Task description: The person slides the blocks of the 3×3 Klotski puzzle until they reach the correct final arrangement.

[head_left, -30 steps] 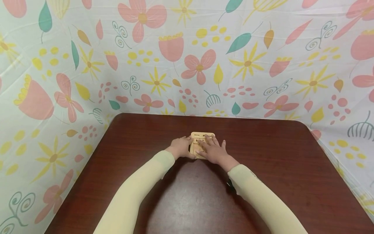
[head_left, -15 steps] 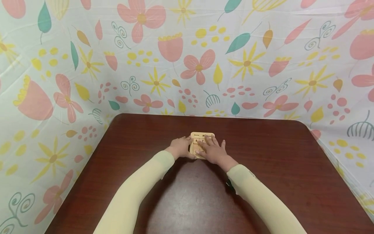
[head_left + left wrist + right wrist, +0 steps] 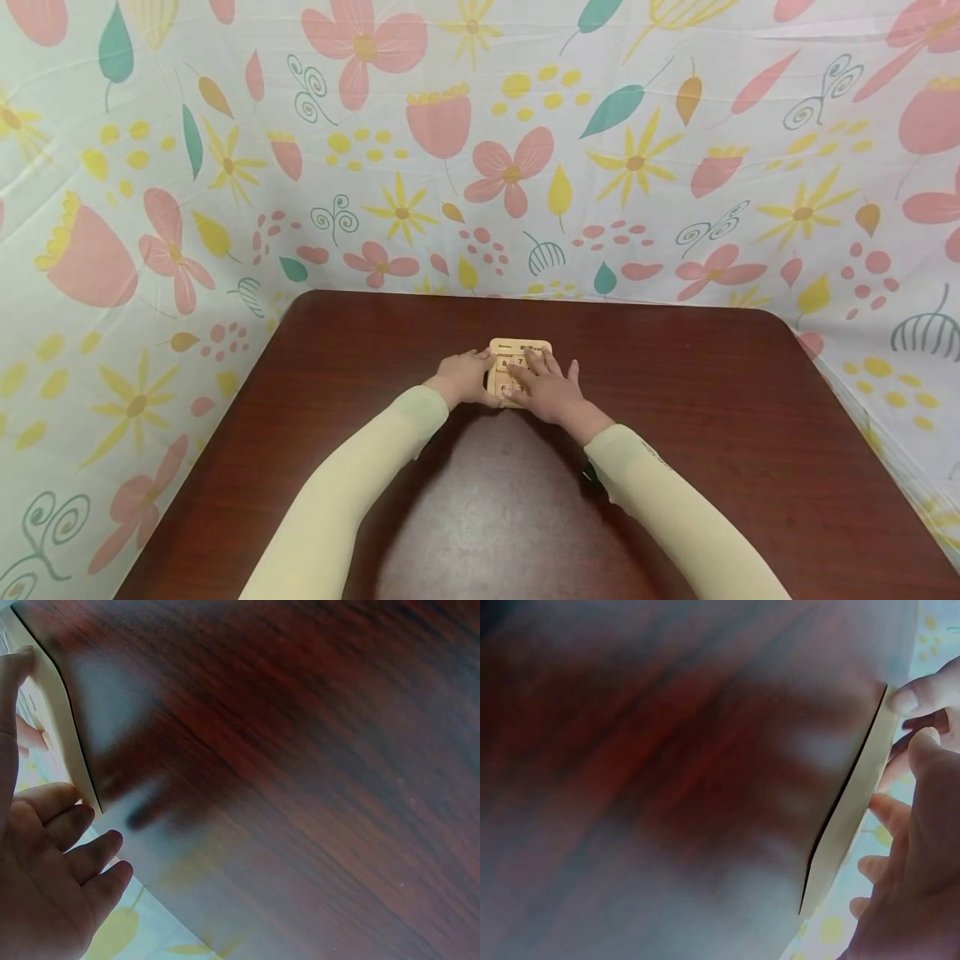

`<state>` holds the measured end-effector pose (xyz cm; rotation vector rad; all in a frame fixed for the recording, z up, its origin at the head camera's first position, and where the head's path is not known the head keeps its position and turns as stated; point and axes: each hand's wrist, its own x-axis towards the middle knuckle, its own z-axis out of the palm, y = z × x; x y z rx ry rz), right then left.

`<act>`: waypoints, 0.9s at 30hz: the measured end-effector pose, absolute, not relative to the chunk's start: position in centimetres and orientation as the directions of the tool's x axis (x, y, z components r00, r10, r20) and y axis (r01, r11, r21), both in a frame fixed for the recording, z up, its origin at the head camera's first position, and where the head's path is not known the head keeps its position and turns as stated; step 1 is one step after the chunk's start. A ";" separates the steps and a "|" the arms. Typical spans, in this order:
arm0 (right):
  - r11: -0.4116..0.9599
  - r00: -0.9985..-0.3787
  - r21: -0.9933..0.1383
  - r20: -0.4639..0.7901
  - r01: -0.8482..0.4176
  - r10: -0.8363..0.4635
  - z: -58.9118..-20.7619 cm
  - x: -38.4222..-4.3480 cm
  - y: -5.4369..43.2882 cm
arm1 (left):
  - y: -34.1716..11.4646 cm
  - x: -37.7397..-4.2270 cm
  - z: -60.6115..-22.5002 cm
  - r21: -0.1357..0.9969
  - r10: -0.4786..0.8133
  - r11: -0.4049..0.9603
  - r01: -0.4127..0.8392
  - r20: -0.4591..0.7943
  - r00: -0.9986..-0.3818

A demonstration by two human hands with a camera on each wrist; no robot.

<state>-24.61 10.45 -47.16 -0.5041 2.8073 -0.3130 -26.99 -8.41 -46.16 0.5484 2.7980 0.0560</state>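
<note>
A light wooden number slide puzzle (image 3: 513, 342) lies flat on the table, with tiles 8, 7 and 6 visible. My left hand (image 3: 463, 377) holds its left side, the index finger near the upper corner and the thumb at the lower one. Over the right part of the board, my right hand (image 3: 551, 393) spreads its fingers and touches the tiles, hiding several of them. The left wrist view shows the pale board edge (image 3: 66, 724) beside the left hand's fingers. In the right wrist view the board's side (image 3: 847, 814) stands between table and right hand.
The dark red-brown wooden table (image 3: 675, 375) extends around the puzzle on all sides. Behind it and along both sides hangs a white cloth (image 3: 300, 192) printed with flowers and leaves. A bright reflection lies on the near tabletop.
My right thumb has shifted slightly rightward, uncovering the tile marked 6 at lower left. The 8 tile sits a touch lower. My left hand has stayed where it was.
</note>
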 end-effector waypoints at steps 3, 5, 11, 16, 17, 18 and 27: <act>0.916 -0.907 -0.263 -0.216 -0.303 -0.361 -47.4 -24.3 10.8 | -8.1 -27.0 -46.3 0.094 0.384 0.923 0.373 -0.272 -0.883; 0.915 -0.909 -0.270 -0.211 -0.299 -0.359 -47.5 -24.1 11.0 | -8.0 -26.9 -46.3 0.099 0.388 0.922 0.375 -0.269 -0.882; 0.905 -0.906 -0.261 -0.176 -0.335 -0.386 -48.1 -24.0 11.1 | -8.2 -27.0 -46.7 0.104 0.386 0.922 0.372 -0.261 -0.885; 0.898 -0.897 -0.239 -0.160 -0.369 -0.411 -47.6 -24.4 10.4 | -9.1 -27.3 -46.5 0.128 0.377 0.926 0.355 -0.241 -0.895; 0.898 -0.897 -0.231 -0.155 -0.374 -0.413 -47.5 -24.5 10.2 | -9.4 -27.3 -46.5 0.132 0.371 0.928 0.349 -0.236 -0.898; 0.897 -0.896 -0.224 -0.149 -0.381 -0.418 -47.4 -24.6 10.0 | -9.6 -27.3 -46.4 0.137 0.364 0.930 0.340 -0.232 -0.902; 0.912 -0.902 -0.216 -0.189 -0.347 -0.388 -47.6 -23.1 10.5 | -8.8 -26.5 -46.5 0.124 0.392 0.920 0.372 -0.243 -0.888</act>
